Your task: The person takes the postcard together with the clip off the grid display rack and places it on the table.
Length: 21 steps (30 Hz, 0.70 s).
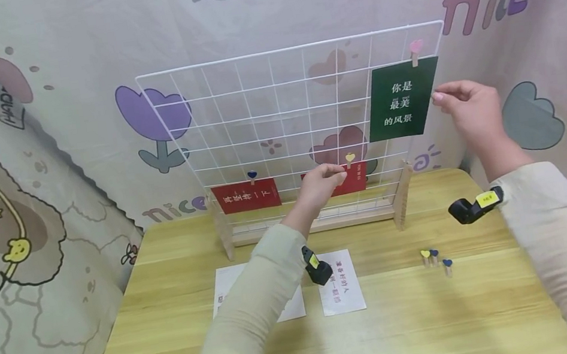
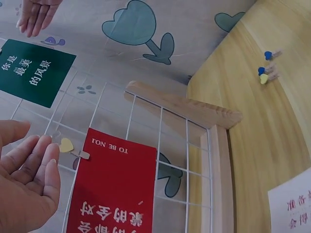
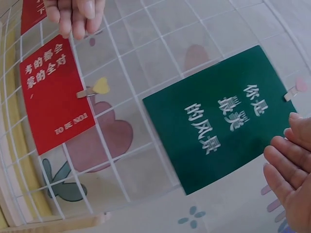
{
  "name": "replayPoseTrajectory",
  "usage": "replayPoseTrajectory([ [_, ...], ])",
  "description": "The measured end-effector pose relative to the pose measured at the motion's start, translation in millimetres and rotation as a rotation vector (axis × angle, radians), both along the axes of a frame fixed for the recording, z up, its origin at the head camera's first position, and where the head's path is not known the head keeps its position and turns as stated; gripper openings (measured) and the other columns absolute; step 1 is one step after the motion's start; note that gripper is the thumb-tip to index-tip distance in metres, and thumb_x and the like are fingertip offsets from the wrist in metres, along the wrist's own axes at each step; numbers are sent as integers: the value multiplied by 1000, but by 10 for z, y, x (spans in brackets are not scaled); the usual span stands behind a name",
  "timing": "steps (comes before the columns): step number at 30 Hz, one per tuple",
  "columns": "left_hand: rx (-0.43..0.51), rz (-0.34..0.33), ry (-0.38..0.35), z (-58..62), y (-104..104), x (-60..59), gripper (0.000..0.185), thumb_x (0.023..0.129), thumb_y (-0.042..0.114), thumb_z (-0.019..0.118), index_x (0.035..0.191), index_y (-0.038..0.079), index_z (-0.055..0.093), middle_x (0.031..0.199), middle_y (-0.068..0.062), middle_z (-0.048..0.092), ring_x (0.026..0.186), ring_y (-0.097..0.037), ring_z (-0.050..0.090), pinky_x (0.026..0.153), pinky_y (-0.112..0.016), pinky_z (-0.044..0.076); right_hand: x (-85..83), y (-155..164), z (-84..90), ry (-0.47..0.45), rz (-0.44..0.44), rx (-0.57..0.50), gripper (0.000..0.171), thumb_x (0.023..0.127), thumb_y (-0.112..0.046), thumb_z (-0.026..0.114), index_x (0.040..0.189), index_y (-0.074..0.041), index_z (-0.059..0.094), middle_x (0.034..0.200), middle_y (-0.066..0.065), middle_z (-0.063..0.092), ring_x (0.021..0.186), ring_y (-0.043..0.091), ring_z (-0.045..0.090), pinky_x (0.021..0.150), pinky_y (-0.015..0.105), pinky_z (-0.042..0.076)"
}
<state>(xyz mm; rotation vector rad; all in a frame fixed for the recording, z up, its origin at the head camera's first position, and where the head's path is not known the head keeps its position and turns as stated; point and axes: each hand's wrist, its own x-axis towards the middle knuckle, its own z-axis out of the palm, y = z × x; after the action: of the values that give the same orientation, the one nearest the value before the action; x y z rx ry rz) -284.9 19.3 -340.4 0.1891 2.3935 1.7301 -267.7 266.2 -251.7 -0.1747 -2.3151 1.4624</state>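
Note:
A green card (image 1: 403, 99) with white characters hangs from the upper right of a white wire grid (image 1: 271, 88), held by a clothespin with a pink heart (image 1: 416, 49). My right hand (image 1: 472, 108) is beside the card's right edge, fingers loosely bent, holding nothing that I can see. Lower down, a red card (image 2: 116, 179) hangs from a clothespin with a yellow heart (image 2: 66, 145). My left hand (image 2: 29, 174) hovers in front of that card near the clothespin, its fingers relaxed and empty. In the head view it covers part of the card.
Another red card (image 1: 246, 196) hangs at the lower left from a blue-heart clothespin (image 1: 252, 175). White cards (image 1: 342, 295) lie on the wooden table (image 1: 175, 337), partly behind my left arm. Several heart clothespins (image 1: 434, 257) lie at right. Wooden feet (image 1: 402, 196) support the grid.

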Motion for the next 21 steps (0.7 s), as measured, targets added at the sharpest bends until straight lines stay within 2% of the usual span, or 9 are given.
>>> replayPoseTrajectory([
  [4, 33, 2, 6, 36, 71, -51, 18, 83, 24, 57, 98, 16, 60, 92, 5, 57, 95, -22, 52, 77, -33, 42, -24, -11, 94, 22, -2, -7, 39, 81, -36, 54, 115, -16, 56, 107, -3, 53, 96, 8, 48, 96, 36, 27],
  [8, 47, 6, 37, 80, 134, -100, 18, 83, 22, 58, 99, 15, 60, 93, 5, 57, 92, -18, 52, 78, -32, 42, -49, -24, 187, 44, 4, -27, 39, 81, -35, 55, 114, -15, 56, 107, -3, 53, 95, 8, 49, 97, 34, 26],
  [15, 57, 11, 54, 173, 214, -157, 23, 83, 24, 58, 105, 17, 59, 95, 4, 56, 92, -18, 51, 78, -32, 42, -100, -37, 341, 101, 20, -133, 33, 79, -29, 59, 108, -14, 60, 97, -6, 55, 85, 4, 51, 96, 29, 27],
  [21, 52, -5, 73, 221, 263, -202, 26, 83, 24, 58, 108, 16, 57, 98, 3, 55, 85, -15, 51, 73, -28, 44, -121, -52, 428, 122, 22, -171, 32, 78, -28, 61, 106, -13, 61, 95, -6, 56, 83, 5, 53, 96, 27, 26],
])
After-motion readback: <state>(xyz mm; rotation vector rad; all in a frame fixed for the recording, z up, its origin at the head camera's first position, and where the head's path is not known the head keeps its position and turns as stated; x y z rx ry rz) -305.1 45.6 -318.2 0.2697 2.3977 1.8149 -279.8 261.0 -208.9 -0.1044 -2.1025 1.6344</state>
